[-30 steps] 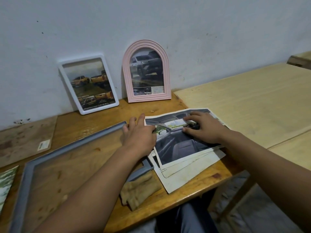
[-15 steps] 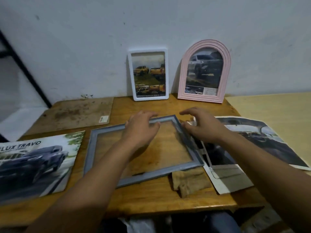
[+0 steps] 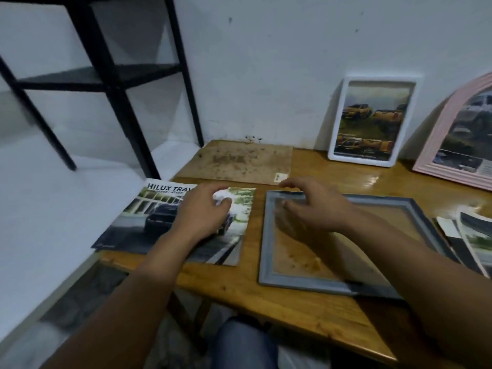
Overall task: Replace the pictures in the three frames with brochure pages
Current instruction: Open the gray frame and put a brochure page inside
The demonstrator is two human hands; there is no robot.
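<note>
On the wooden table [image 3: 266,294]: brochure [image 3: 149,222], grey frame [image 3: 266,235].
Left hand [image 3: 202,211] lay on brochure at nine o'clock, fingers curled, grip unclear; right hand [image 3: 316,206] hovered open-fingered over frame.

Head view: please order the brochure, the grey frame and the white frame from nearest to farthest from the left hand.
1. Brochure: directly under the left hand.
2. Grey frame: flat, to its right.
3. White frame: leaning on the wall, far right.
</note>
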